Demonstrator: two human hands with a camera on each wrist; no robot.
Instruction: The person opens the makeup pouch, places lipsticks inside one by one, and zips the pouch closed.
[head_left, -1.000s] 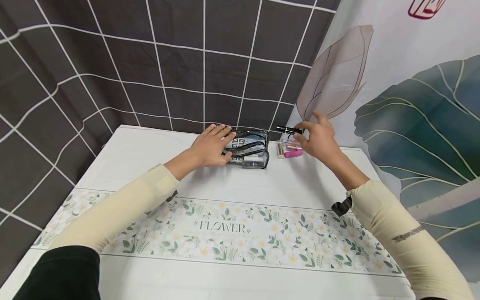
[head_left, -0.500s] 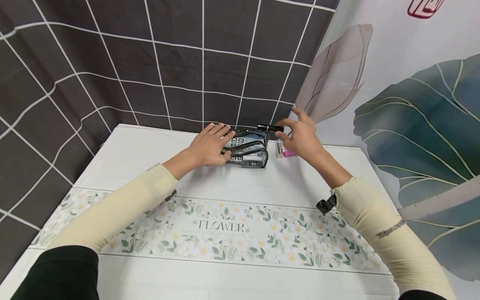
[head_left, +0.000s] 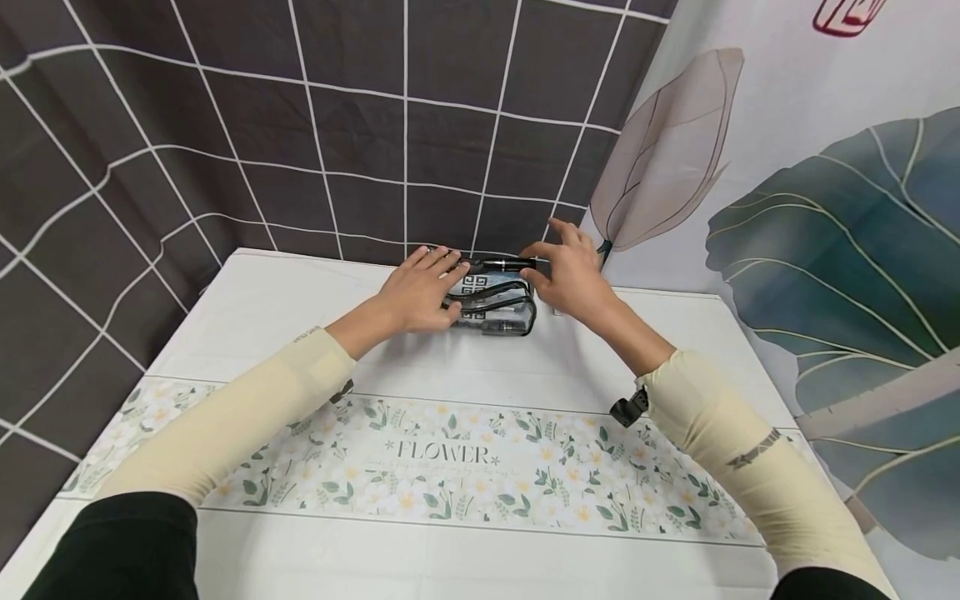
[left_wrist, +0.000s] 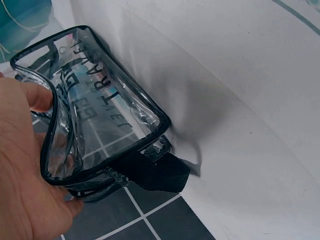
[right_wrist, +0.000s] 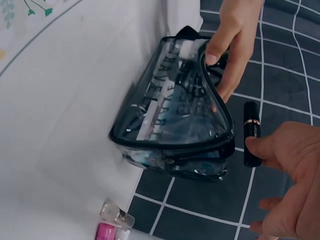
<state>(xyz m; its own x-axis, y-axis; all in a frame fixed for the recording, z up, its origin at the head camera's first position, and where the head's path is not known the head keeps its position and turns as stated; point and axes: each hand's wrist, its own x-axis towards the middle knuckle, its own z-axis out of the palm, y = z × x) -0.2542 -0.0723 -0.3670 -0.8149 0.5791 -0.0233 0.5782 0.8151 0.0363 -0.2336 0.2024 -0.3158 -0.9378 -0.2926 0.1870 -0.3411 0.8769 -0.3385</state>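
A clear pouch with black edging [head_left: 495,312] [left_wrist: 105,100] [right_wrist: 175,110] lies on the white surface with several items inside. My left hand [head_left: 420,292] [left_wrist: 30,165] [right_wrist: 235,45] rests on its left part, thumb at the near side and fingers spread over the top edge; in the left wrist view the thumb presses the clear film at the opening. My right hand [head_left: 576,275] [right_wrist: 295,180] pinches a black tube with a gold band [head_left: 512,265] [right_wrist: 252,120] between thumb and fingers, over the pouch's far right edge.
Beside the pouch's right end lie a small clear bottle [right_wrist: 114,212] and a pink item [right_wrist: 105,231], mostly hidden by my right hand in the head view. A dark checked cloth [head_left: 360,125] rises behind the white table [head_left: 300,308]; a leaf-patterned curtain [head_left: 787,75] hangs at right.
My right hand has moved left with the black tube, from above the small items to over the pouch. My left hand has stayed on the pouch.
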